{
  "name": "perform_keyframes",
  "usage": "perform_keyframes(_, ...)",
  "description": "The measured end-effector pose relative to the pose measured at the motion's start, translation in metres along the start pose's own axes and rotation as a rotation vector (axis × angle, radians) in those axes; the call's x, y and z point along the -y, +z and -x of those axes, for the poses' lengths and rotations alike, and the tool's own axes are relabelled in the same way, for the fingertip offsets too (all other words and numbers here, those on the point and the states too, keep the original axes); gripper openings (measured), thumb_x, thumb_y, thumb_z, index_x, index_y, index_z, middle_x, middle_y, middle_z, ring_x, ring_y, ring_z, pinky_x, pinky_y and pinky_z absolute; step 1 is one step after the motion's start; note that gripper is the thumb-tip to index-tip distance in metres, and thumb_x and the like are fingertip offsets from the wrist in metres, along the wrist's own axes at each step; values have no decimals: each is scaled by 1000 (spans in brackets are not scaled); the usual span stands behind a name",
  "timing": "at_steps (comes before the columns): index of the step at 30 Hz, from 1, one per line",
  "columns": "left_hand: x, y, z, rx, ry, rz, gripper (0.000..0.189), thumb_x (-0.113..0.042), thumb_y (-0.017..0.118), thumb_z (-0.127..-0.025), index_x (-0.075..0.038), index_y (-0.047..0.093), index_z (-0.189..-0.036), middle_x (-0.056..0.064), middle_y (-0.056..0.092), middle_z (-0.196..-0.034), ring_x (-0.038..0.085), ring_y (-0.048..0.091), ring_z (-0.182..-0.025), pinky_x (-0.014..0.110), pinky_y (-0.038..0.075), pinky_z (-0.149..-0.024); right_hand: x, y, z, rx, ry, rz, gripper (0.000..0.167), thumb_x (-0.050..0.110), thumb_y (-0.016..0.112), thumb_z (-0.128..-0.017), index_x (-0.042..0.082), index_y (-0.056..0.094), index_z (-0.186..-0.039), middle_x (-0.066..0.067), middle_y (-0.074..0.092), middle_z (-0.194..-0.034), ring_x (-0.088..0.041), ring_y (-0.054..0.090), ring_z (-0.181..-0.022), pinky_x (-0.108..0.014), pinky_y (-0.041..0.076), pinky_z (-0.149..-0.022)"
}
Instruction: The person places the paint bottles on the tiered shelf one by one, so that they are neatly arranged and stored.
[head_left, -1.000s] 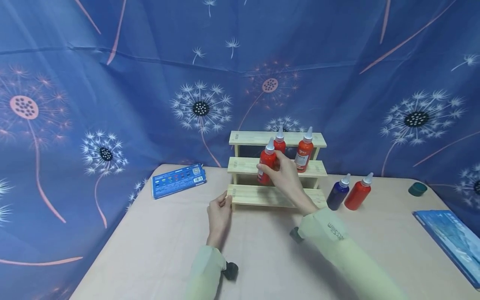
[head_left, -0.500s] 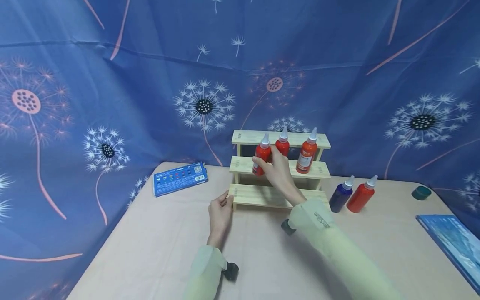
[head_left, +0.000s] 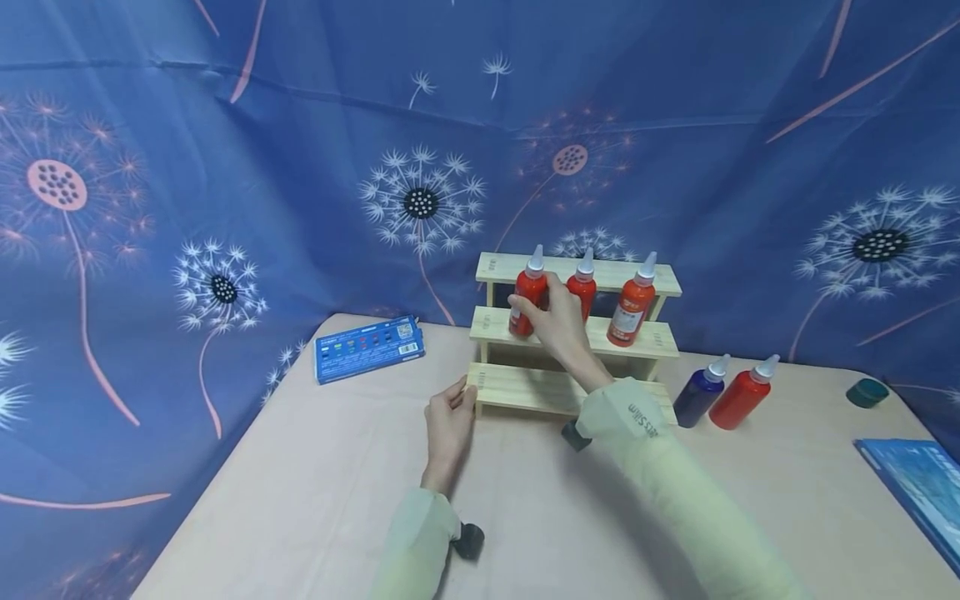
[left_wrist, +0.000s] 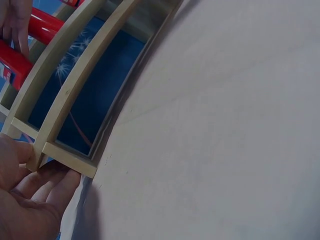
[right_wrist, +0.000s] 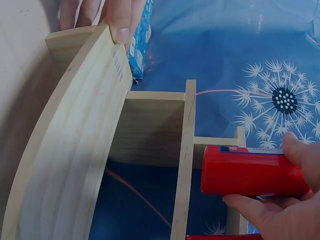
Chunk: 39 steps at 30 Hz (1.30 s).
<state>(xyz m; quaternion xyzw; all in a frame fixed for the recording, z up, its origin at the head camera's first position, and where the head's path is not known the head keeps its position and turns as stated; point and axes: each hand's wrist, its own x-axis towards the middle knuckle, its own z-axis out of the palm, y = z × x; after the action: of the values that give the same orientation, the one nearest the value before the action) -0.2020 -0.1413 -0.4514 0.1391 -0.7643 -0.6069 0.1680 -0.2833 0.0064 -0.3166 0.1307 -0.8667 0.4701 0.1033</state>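
Observation:
A three-step wooden rack point(head_left: 528, 387) stands at the back of the table. My left hand point(head_left: 448, 423) grips the left end of its lowest step, thumb on top and fingers beneath, as the left wrist view shows. My right hand point(head_left: 562, 329) holds a red paint bottle point(head_left: 528, 292) upright at the left end of the middle step; in the right wrist view the bottle's base point(right_wrist: 210, 170) is close to the step's edge, and I cannot tell whether it touches. On that step stand another red paint bottle point(head_left: 582, 292), partly behind my fingers, and an orange-red paint bottle point(head_left: 630, 315).
Right of the rack, a dark blue bottle point(head_left: 697, 398) and a red bottle point(head_left: 741, 400) stand side by side. A blue box point(head_left: 369, 350) lies at the left. Farther right are a small dark green round object point(head_left: 867, 393) and a flat blue book-like item point(head_left: 915, 492).
My right hand has carried the red bottle up and left, from before the middle step to its left end. My left hand keeps its hold on the rack. The head view has shifted slightly.

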Motion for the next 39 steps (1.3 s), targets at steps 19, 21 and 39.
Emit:
perform_keyframes(19, -4, -1, -5, 10, -22, -6, 33, -15, 64, -94, -1, 64, -124, 18, 69, -113, 26, 71, -98, 32, 60, -77, 3, 6, -8, 29, 22, 29, 49, 31, 72, -90, 3, 52, -124, -17, 69, -109, -30, 67, -96, -44, 55, -86)
perform_keyframes(21, -3, -1, -5, 12, -25, -8, 33, -15, 64, -94, -1, 64, -124, 18, 69, -114, 26, 71, -99, 31, 60, -77, 3, 7, -8, 39, 39, 23, 49, 31, 71, -90, 3, 51, -125, -17, 68, -111, -29, 66, -97, -44, 54, -88)
perform_keyframes(39, -2, 0, 2, -1, -6, -20, 32, -15, 64, -94, 0, 65, -123, 19, 70, -109, 28, 71, -98, 34, 61, -75, 19, -6, 4, 24, 15, -60, 78, 39, 67, -92, 8, 26, -151, -17, 50, -143, -30, 52, -128, -49, 45, -106)
